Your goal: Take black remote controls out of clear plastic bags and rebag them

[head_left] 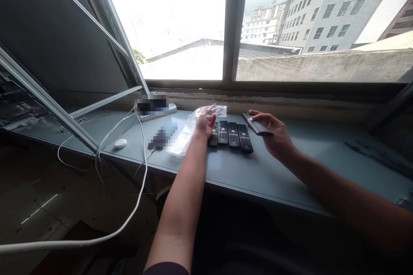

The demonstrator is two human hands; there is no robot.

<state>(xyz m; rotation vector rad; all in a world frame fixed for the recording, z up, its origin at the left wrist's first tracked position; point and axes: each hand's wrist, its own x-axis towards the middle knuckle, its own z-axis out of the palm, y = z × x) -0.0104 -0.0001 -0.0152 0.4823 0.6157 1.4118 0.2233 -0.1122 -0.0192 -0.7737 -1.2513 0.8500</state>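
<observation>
Holds left arm stretched straight ahead, forearm bare, wrist level, left hand [204, 123] palm down with fingers loose and uncurled. Holds right arm slanting in from the right side, wrist slightly bent, right hand [275, 132] palm down, near the left one, thumb and fingers closed around a remote [256, 126].

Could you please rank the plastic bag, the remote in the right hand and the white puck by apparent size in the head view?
1. Clear crinkled plastic bag
2. Slim black remote control in the right hand
3. Small white round puck
</observation>
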